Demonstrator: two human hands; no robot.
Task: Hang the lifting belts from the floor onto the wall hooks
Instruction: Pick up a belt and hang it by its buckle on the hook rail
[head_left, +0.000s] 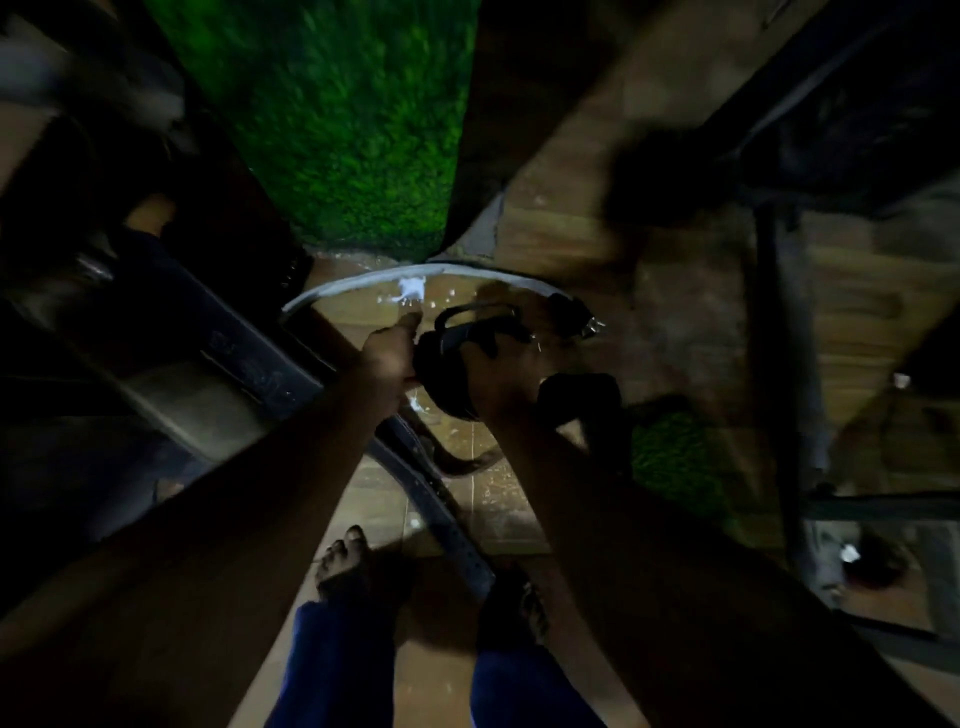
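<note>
Your bare feet (345, 564) stand near a long black belt (441, 512) lying on the floor (519, 234); it could trip you. Your left hand (387, 358) and right hand (511, 387) are both closed on a dark rolled belt (447, 371). It could unroll and drop. Farther off lies a grey belt (363, 283).

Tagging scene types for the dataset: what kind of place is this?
Probably a small home or backyard gym, dimly lit. Clues: several lifting belts lying on a tiled floor, green artificial turf, and dark metal equipment frames at the sides. Both hands are on a black belt.
</note>
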